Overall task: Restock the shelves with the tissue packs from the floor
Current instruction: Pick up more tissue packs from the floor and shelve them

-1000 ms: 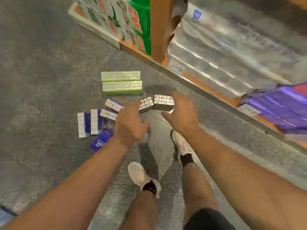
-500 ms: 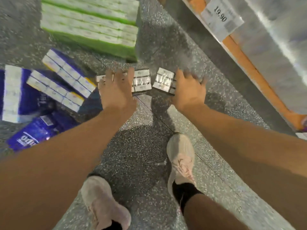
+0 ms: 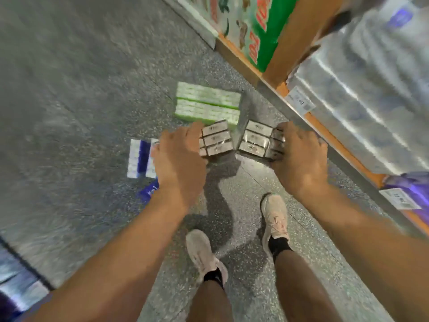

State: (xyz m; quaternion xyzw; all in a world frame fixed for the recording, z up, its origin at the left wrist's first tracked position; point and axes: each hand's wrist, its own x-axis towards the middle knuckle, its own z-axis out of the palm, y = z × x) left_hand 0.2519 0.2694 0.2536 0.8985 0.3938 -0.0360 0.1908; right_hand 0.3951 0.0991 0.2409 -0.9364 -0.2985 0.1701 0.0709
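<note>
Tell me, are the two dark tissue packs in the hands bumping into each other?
Apart. The head view shows grey floor between the left dark pack and the right dark pack.

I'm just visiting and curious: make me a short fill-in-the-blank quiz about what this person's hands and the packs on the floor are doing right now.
1. Each hand grips one dark ____.
2. The left hand and the right hand hold their dark packs side by side, just nearer the person than the ____ pack.
3. The blue-and-white pack lies on the ____.
4. The shelf stands on the person's ____ side.

Missing words: pack; green; floor; right
</note>
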